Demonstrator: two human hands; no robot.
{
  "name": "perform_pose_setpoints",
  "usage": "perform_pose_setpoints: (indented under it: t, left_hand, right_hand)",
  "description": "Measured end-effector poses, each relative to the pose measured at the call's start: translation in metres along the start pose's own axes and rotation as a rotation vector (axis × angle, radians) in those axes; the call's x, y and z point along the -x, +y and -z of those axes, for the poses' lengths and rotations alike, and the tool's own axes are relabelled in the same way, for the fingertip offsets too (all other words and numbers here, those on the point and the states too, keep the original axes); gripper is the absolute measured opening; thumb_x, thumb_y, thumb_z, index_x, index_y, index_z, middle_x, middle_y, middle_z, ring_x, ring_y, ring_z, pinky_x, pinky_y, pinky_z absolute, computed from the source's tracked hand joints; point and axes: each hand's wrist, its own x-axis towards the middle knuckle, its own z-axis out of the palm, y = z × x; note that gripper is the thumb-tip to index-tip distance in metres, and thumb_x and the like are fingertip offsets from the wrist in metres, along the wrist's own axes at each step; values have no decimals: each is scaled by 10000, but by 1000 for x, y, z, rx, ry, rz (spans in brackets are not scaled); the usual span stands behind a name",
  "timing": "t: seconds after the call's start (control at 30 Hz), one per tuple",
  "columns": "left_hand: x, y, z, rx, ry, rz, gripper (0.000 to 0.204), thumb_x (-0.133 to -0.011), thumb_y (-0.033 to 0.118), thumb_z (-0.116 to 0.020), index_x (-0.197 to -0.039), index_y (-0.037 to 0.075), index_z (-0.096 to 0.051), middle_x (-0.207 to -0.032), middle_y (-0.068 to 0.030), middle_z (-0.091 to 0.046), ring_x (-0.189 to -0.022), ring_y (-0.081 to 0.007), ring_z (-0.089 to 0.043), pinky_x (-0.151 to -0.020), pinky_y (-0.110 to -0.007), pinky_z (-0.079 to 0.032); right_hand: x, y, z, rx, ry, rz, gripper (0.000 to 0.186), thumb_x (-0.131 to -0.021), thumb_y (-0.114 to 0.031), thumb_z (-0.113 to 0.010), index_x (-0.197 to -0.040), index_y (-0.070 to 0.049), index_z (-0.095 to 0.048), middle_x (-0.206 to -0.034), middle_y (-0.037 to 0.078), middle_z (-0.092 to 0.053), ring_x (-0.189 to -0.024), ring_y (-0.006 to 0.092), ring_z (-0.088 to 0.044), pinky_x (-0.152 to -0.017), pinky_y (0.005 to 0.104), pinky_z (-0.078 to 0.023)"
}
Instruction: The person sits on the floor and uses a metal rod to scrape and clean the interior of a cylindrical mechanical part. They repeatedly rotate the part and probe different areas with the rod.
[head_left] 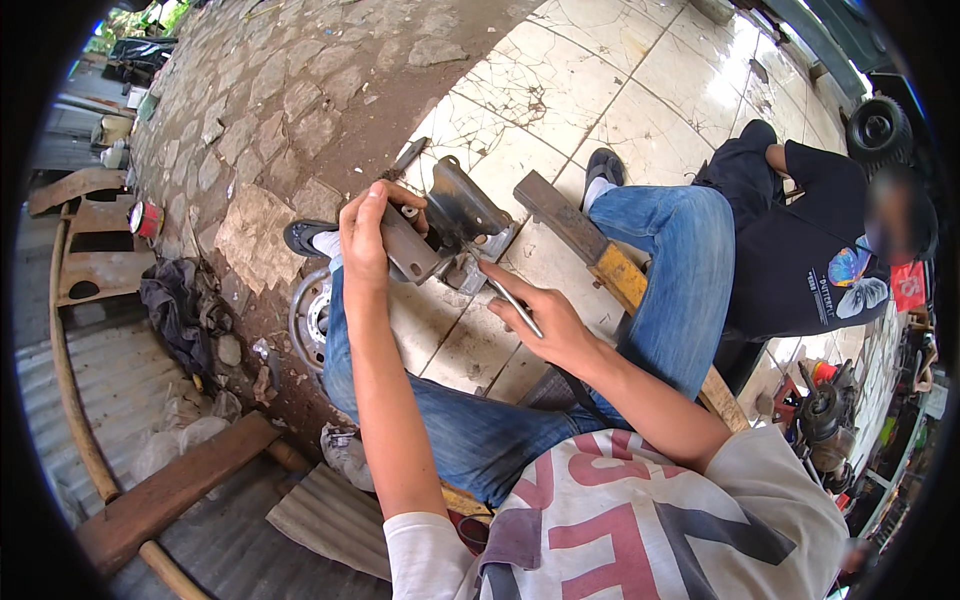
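Note:
My left hand (368,232) grips a dark, flat metal piece (408,248) with a hole near its end, beside a dark steel bracket (460,195) with a plated foot. My right hand (550,318) is closed on a slim silver tool (510,298), whose far end reaches the lower part of that metalwork, where the exact contact is too small to tell. Just beyond the bracket lies a dark, pointed object (408,155). A steel bar with a yellow section (615,275) runs diagonally to the right of the bracket, beside my knee.
A co-worker (800,260) in dark clothing is close on my right, near a tyre (875,130) and piled parts (825,420). A wheel rim (305,320) is by my left leg. Wooden planks (175,490), corrugated sheets and dark cloth (175,310) lie left. Cracked tiles meet rough stone paving.

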Motion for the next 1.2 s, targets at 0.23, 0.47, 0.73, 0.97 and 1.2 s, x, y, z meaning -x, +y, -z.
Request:
perform_pose_setpoints:
  t: [0.23,0.47,0.73,0.97,1.2]
  left_hand:
    - [8,5,-10,-44,-64,0,498,-958,368,-418,-838,-57,-650,-679,-132,-610,-598,-195,-575,-582,-301,-448]
    - [4,1,-7,-17,6,1,511,-956,388,-419,-832,-52,-648,-656,-130,-606,-589,-190,-575,-576,-297,-448]
    - [7,4,-20,5,-41,-6,459,-976,320,-436,-823,-46,-667,-723,-114,-652,-624,-155,-609,-582,-273,-473]
    - [5,7,-14,-38,16,9,507,-944,383,-418,-819,-49,-653,-645,-132,-602,-588,-190,-568,-590,-296,-447]
    - [9,8,-22,-45,-20,29,531,-935,418,-433,-820,-52,-653,-648,-136,-606,-578,-194,-567,-582,-302,-448]
  right_hand:
    - [-22,0,3,11,20,6,485,-975,-208,-583,-1431,-80,-476,-1116,189,-688,-674,194,-673,-702,348,-524]
    - [-14,-8,0,-25,-13,-61,479,-979,-208,-578,-1431,-86,-477,-1053,198,-702,-752,207,-702,-731,356,-525]
    - [-18,-2,7,26,42,10,460,-979,-211,-560,-1411,-67,-494,-1141,233,-672,-986,330,-698,-833,385,-519]
    - [-5,-1,1,9,-12,-72,494,-961,-183,-579,-1431,-81,-469,-1188,227,-657,-1043,310,-684,-874,354,-518]
    - [12,11,7,65,69,70,464,-972,-249,-577,-1416,-139,-499,-1067,213,-686,-887,367,-684,-761,405,-533]
